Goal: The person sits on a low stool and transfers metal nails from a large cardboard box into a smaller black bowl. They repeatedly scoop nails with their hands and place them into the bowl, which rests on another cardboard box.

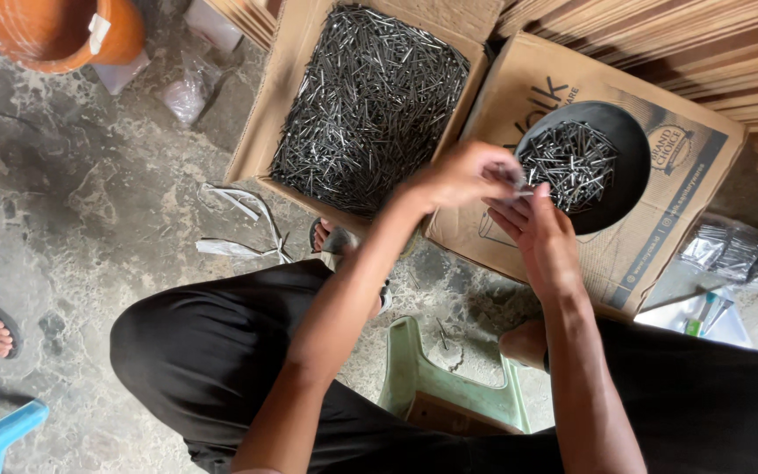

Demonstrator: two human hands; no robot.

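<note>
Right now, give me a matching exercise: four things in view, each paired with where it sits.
Things:
1. black bowl of nails
2. open box of nails
3. green stool
4. orange pot

Places:
A. top left corner
B. between the person's legs
C. on the closed carton, by both hands
D. left of the closed carton

Pairs: 1-C, 2-D, 3-B, 4-A

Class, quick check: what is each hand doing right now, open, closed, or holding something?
Left hand: fingers closed in a pinch at the rim of the black bowl of nails; what it holds cannot be told.
Right hand: open, palm up, beside the bowl.
</note>
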